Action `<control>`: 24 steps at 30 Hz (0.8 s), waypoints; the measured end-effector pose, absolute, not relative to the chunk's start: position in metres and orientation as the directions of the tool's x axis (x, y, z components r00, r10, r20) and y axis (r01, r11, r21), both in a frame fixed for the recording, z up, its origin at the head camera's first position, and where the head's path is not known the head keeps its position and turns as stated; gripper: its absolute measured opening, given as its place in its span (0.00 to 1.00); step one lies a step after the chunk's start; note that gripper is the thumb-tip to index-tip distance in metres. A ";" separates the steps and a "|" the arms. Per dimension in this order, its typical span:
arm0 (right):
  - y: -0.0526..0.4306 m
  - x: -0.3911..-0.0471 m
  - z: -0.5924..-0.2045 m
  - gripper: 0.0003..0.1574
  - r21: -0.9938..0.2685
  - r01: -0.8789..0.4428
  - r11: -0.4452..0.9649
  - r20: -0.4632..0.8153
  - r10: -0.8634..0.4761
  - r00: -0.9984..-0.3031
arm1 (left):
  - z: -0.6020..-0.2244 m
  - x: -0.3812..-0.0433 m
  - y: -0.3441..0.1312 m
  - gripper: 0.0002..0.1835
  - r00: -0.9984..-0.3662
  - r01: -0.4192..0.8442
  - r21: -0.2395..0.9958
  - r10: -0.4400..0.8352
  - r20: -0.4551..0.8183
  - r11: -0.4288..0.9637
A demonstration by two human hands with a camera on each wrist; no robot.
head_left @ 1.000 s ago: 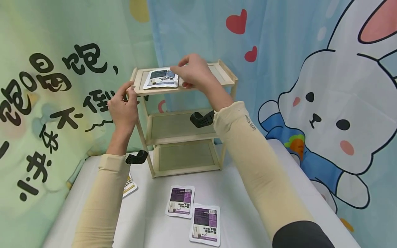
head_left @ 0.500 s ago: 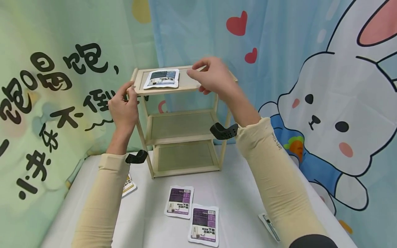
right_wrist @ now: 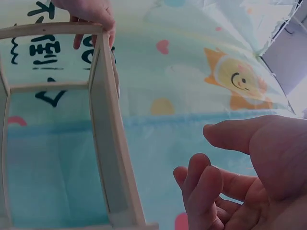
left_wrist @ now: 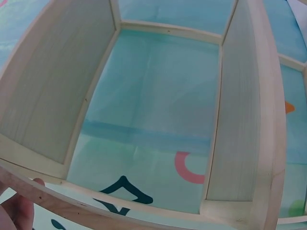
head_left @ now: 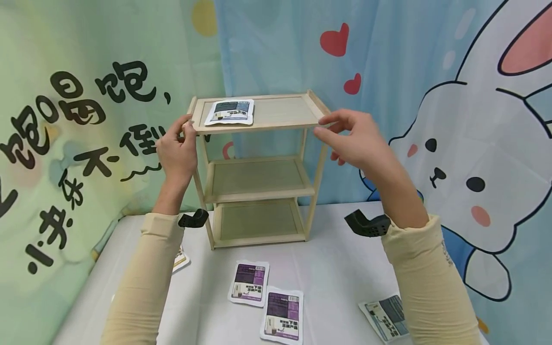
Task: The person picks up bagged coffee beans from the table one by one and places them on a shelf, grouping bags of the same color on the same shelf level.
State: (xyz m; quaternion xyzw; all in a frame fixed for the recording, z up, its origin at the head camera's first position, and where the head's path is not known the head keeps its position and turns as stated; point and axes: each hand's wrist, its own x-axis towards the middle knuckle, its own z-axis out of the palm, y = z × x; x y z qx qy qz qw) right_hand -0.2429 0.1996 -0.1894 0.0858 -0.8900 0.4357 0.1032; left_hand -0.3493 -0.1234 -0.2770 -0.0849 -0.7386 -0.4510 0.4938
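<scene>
A three-tier wooden shelf (head_left: 282, 112) stands on the white-covered table. My left hand (head_left: 177, 155) grips the left front corner of its top tier; in the left wrist view, part of that hand (left_wrist: 19, 211) shows at the frame's edge. A white-edged packet with a blue and dark label (head_left: 230, 112) lies flat on the left part of the top tier. Beside the right front corner is my right hand (head_left: 355, 141), fingers loosely bent and parted. The right wrist view shows this hand (right_wrist: 235, 177) holding nothing, apart from the shelf frame (right_wrist: 117, 124).
Two purple-labelled packets (head_left: 249, 282) lie on the table in front of the shelf, edges close together. Another packet (head_left: 385, 316) is at the right, partly behind the right sleeve. A yellow-marked packet (head_left: 180, 260) shows beside the left forearm. A printed curtain (head_left: 276, 48) hangs behind.
My right hand has moved away from the packet on the top tier, rightward to the right front corner. The packet stays put. The left hand keeps its hold. A packet at right has come into view.
</scene>
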 end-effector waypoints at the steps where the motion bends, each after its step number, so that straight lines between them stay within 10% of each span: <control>1: 0.204 -0.239 -0.192 0.27 -0.756 -0.240 0.610 0.260 -0.056 -0.964 | -0.277 -0.349 -0.124 0.18 -0.497 0.572 0.581 -0.320 0.807 0.579; 24: 0.308 -0.163 -0.315 0.31 -0.727 -0.094 0.680 0.223 0.104 -0.969 | -0.278 -0.352 -0.125 0.19 -0.542 0.537 0.614 -0.321 0.777 0.579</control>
